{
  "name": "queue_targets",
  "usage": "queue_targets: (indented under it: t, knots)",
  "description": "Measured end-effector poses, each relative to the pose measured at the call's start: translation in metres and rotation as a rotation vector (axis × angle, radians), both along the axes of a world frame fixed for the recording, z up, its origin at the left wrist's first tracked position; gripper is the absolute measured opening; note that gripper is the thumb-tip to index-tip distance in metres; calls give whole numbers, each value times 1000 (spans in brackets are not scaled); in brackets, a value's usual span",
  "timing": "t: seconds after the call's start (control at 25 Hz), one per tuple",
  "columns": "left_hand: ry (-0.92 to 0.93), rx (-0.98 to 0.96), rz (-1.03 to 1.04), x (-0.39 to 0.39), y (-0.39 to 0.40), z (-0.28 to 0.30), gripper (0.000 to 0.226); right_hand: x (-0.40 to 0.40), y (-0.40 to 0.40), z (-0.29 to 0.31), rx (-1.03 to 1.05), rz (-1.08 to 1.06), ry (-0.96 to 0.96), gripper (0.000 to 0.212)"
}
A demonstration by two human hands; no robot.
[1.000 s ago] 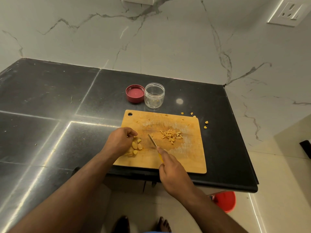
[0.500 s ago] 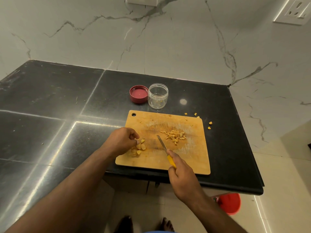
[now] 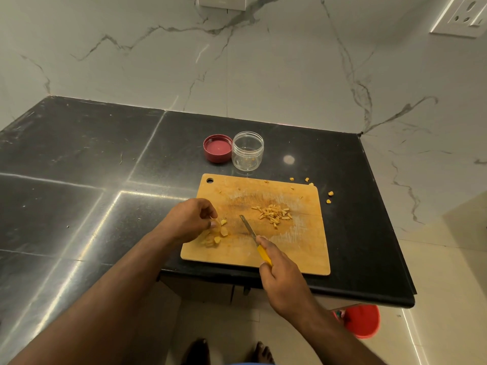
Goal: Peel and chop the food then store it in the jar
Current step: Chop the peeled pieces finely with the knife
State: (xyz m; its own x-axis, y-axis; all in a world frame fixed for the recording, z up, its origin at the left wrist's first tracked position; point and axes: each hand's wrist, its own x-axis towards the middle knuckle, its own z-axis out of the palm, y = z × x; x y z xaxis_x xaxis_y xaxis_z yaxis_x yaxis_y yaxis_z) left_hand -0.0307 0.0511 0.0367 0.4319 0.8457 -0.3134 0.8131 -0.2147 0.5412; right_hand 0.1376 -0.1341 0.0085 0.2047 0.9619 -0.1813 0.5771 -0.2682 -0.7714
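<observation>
At frame centre, the left hand (image 3: 190, 219) pinches one of the food slices (image 3: 214, 235) at the cutting board's (image 3: 303, 254) left edge. The right hand (image 3: 283, 275) grips the knife (image 3: 251, 233), whose blade points toward the chopped pile (image 3: 274, 213). The open jar (image 3: 247, 150) stands above the board.

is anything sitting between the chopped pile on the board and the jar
Nothing visible does: bare wooden cutting board and black counter lie between the chopped yellow pieces and the open clear jar; its red lid sits beside it.
</observation>
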Motion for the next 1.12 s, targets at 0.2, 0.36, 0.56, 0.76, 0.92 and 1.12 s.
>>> queue_targets:
  t: [0.2,0.36,0.56,0.76,0.92,1.12]
  knots:
    - [-78,-40,81,-1,6,-1,18,-3,0,0,-36,34,8,52]
    - [-126,-66,145,3,7,-5,13,-14,-4,-1,-70,137,51,51]
    - [-197,-86,168,15,3,-10,8,-4,-5,3,-30,46,95,50]
    - [-231,-21,75,49,-14,-15,6,13,-10,7,6,-132,127,50]
    - [-108,46,46,53,-16,-19,8,15,-14,6,-9,-154,156,50]
    - [-20,92,104,34,-7,-22,14,16,-15,7,-19,-173,188,49]
